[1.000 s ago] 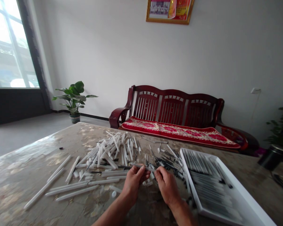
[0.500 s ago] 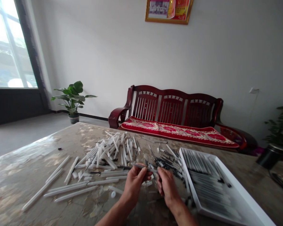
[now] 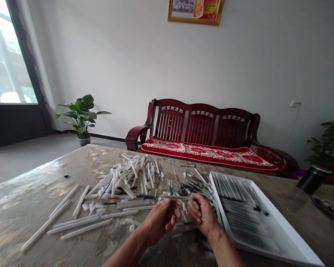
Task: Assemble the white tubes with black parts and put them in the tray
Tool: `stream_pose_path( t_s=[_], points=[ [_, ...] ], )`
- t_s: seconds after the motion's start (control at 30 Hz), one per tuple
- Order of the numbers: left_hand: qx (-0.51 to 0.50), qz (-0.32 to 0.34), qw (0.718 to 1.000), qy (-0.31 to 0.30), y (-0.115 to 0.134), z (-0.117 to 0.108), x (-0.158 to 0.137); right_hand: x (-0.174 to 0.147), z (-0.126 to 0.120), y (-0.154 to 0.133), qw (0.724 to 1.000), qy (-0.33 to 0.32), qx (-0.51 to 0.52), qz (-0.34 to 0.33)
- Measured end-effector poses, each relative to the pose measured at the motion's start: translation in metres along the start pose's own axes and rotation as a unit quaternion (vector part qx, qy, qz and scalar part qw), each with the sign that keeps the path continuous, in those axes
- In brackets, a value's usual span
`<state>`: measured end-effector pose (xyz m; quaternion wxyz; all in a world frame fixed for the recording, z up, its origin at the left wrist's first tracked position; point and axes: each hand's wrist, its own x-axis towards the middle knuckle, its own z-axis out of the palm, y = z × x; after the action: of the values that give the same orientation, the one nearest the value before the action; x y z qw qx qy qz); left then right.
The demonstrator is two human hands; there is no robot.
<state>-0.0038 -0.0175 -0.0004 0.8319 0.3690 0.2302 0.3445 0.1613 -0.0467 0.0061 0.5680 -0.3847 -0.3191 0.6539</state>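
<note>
A slim, greyish pen-like tube lies almost level between my two hands. Its right end goes into the closed fist of my right hand. My left hand has its thumb side against the tube, its other fingers loosely curled below; the exact contact is partly hidden. Behind and left of my hands is a loose pile of white plastic tubes. Dark thin parts lie scattered just beyond my right hand. At right, a shallow white box holds rows of clear tubes with dark ends.
Several long white tubes lie on the patterned tabletop at left, with a small white cap by my left forearm. A black cylinder with a cord stands at far right. A red wooden bench is behind the table.
My right hand has turned and closed into a fist farther along the tube. The left hand's fingers have loosened and rolled palm-up somewhat. The view has shifted slightly.
</note>
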Motion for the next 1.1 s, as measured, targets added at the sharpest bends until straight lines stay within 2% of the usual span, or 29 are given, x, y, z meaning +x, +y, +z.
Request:
stream_pose_path(
  t_s=[0.1, 0.17, 0.3, 0.4, 0.47, 0.57, 0.67, 0.8, 0.93, 1.1],
  points=[
    [0.012, -0.113, 0.991, -0.064, 0.003, -0.001, -0.005, -0.001, 0.003, 0.006, 0.996, 0.033, -0.082, -0.03],
    [0.026, -0.135, 0.987, -0.082, 0.004, -0.003, -0.008, -0.001, 0.008, 0.011, 0.988, 0.046, -0.136, -0.051],
    [0.038, -0.101, 0.992, -0.063, 0.0, -0.005, -0.007, -0.001, 0.013, 0.016, 0.97, 0.09, -0.212, -0.075],
    [-0.011, -0.038, 0.999, 0.013, -0.001, -0.007, 0.0, 0.002, 0.01, 0.015, 0.953, 0.124, -0.26, -0.097],
    [-0.051, 0.007, 0.996, 0.073, 0.002, -0.009, 0.006, 0.006, 0.004, 0.015, 0.918, 0.158, -0.332, -0.146],
    [-0.078, 0.073, 0.982, 0.155, 0.008, -0.016, 0.013, 0.009, -0.005, 0.018, 0.836, 0.208, -0.461, -0.211],
    [-0.061, 0.144, 0.961, 0.227, 0.009, -0.022, 0.016, 0.007, -0.008, 0.022, 0.764, 0.221, -0.569, -0.211],
    [-0.016, 0.209, 0.933, 0.293, 0.008, -0.027, 0.017, 0.002, -0.002, 0.024, 0.682, 0.203, -0.662, -0.234],
    [-0.022, 0.214, 0.918, 0.334, 0.009, -0.029, 0.018, 0.002, 0.01, 0.023, 0.623, 0.168, -0.724, -0.245],
    [-0.036, 0.22, 0.912, 0.345, 0.011, -0.031, 0.018, 0.006, 0.019, 0.026, 0.587, 0.125, -0.763, -0.242]
  ],
)
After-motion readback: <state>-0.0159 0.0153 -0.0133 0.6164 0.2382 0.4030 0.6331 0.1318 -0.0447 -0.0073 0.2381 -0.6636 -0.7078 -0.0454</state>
